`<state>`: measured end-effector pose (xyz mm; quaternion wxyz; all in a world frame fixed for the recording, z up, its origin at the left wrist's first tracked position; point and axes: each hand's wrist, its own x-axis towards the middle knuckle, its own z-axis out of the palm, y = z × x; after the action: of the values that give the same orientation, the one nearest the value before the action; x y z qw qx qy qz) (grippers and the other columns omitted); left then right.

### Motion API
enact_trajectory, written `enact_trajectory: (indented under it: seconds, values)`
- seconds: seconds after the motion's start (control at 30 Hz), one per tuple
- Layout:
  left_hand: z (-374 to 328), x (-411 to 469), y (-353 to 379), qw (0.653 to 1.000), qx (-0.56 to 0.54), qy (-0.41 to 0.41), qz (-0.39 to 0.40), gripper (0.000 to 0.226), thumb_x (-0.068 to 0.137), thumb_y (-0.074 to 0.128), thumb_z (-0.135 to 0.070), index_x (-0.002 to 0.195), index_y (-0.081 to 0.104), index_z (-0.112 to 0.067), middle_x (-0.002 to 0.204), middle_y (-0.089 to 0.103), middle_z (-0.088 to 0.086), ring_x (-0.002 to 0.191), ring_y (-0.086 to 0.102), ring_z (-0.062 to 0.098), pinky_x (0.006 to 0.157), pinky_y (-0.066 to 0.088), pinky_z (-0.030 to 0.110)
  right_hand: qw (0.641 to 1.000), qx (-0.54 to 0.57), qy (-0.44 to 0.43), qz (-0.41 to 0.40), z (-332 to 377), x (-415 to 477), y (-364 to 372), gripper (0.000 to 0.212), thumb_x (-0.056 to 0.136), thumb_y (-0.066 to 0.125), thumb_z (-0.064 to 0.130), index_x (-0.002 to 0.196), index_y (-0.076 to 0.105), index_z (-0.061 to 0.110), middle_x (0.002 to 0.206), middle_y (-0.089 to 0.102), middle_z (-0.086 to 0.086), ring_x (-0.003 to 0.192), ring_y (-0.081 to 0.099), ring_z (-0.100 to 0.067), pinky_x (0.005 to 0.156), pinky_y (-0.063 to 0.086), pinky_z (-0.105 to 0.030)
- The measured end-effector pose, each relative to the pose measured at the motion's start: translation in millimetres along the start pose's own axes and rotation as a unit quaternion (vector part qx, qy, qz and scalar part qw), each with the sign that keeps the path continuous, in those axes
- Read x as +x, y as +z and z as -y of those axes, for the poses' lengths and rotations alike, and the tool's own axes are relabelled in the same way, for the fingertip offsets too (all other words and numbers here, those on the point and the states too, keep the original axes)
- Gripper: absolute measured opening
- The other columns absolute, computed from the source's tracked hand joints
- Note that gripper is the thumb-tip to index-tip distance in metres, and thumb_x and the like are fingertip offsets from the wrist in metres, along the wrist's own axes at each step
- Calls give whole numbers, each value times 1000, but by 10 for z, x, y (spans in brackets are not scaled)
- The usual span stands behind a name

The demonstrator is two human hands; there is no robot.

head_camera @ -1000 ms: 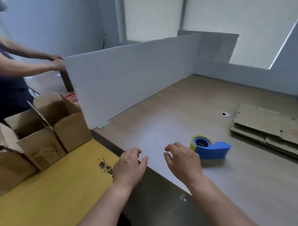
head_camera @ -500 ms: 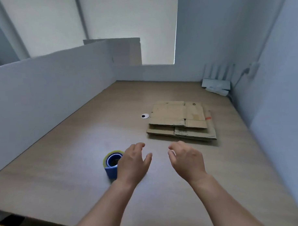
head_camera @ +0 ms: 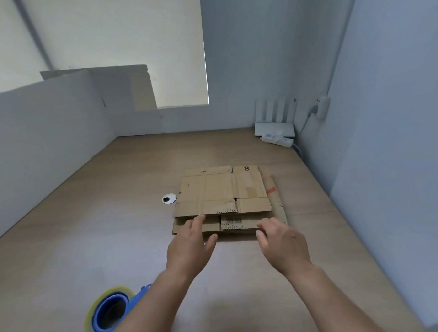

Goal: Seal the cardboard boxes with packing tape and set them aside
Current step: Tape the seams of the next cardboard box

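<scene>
A person's left hand [head_camera: 188, 246] and right hand [head_camera: 282, 240] are hovering at the near edge of a stack of flattened cardboard boxes [head_camera: 224, 193], which is lying mid-table on the wooden table [head_camera: 115, 219]. Each grip is spread and loose, holding nothing; whether the left fingertips are touching the cardboard cannot be told. The blue tape dispenser [head_camera: 111, 311] is sitting well behind them, just beside the left forearm.

The risks, judging from this layout: the sheets are lying offset, so a lift from the near edge may be taking two at once or dragging the pile askew, and a sweep of the left forearm could be knocking the dispenser away.

By count there are two hands, one dispenser carrying one yellowish roll, and one stack showing at least two layers, perhaps three. Beyond them sit one white cable grommet [head_camera: 169, 199], one router [head_camera: 273, 128] with four antennas, and one power strip [head_camera: 278, 140].
</scene>
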<state>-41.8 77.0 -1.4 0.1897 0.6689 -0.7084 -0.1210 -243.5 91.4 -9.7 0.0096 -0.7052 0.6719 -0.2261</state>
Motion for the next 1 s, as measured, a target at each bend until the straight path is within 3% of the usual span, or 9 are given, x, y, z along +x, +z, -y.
enact_trajectory:
  seconds: [0.17,0.33,0.47,0.53,0.63,0.77,0.9,1.0]
  values:
    - [252,541,191,999,7,-17,29,63,96,45,-45,150,20,-24,146,34,-9,131,36,13,94,41,27,998,-9,50,34,-225,417,254,30,97,43,25,123,60,24,116,63,5,103,61,-22,74,43,-29]
    - [570,1006,355,998,10,-59,31,78,93,51,-47,152,9,-17,158,15,2,141,22,20,111,28,30,990,-56,81,97,-384,829,478,37,99,39,35,133,43,23,129,49,4,115,49,-16,85,42,-28]
    - [788,1307,497,993,31,-107,45,95,87,55,-56,152,-2,-15,160,0,13,147,8,25,118,16,34,974,-70,143,159,-516,1134,720,77,93,43,56,151,12,18,154,24,-7,139,27,-23,109,30,-33]
    - [873,1432,583,991,35,-115,60,101,83,57,-60,152,-1,-14,159,5,13,146,11,26,117,18,36,963,-73,174,195,-569,1252,846,92,87,44,66,153,1,19,159,8,-10,145,15,-27,115,20,-37]
    - [952,1548,704,990,48,-102,89,100,80,57,-62,151,9,-11,155,20,9,142,18,24,116,20,36,954,-82,176,228,-591,1333,1014,99,82,45,73,152,2,17,158,15,-8,142,18,-28,114,22,-40]
    - [953,1565,774,986,67,-98,120,98,80,58,-63,149,13,-10,157,13,10,145,9,25,117,10,35,956,-84,173,222,-584,1321,1091,106,77,52,73,151,5,14,154,22,-7,140,21,-28,113,23,-38]
    - [832,1525,673,992,33,-97,70,87,80,62,-60,144,27,-12,150,27,8,133,31,26,108,27,35,965,-60,171,191,-578,1313,1008,98,79,56,68,150,12,16,149,31,-6,136,27,-27,110,27,-36]
    - [715,1454,482,991,-66,-112,43,84,81,64,-56,146,27,-18,154,22,1,136,32,22,103,33,34,969,0,175,173,-549,1263,844,95,80,58,65,151,15,20,145,35,-4,134,28,-23,110,29,-34]
